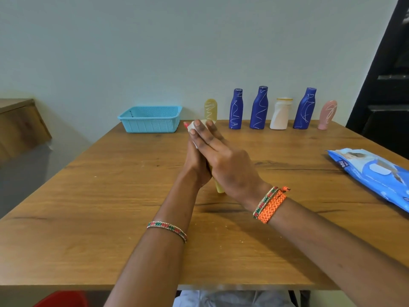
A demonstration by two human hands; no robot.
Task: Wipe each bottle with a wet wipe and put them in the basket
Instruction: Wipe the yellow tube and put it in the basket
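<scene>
Right fingers: my right hand (223, 158) lies nearly straight along the top of a yellow bottle (219, 187), pressing a white wet wipe (192, 127) against it so the cloth can rub along its length.
Left fingers: my left hand (195, 160) cups the bottle from underneath, curled round it to steady it against the rubbing.
Bottle in hand: tilted above the table (110, 196), red cap (186, 124) pointing away from me, base towards me.
Waiting bottles: six stand in a row by the wall, marked with scribbles, likely unwiped: yellow tube (210, 109), three blue bottles (259, 107), white bottle (281, 114), pink tube (327, 115).
Basket: the blue basket (150, 118) sits far left; I see nothing in it.
Wipes pack: the blue pack (374, 171) lies at my right, within reach for fresh cloths.
</scene>
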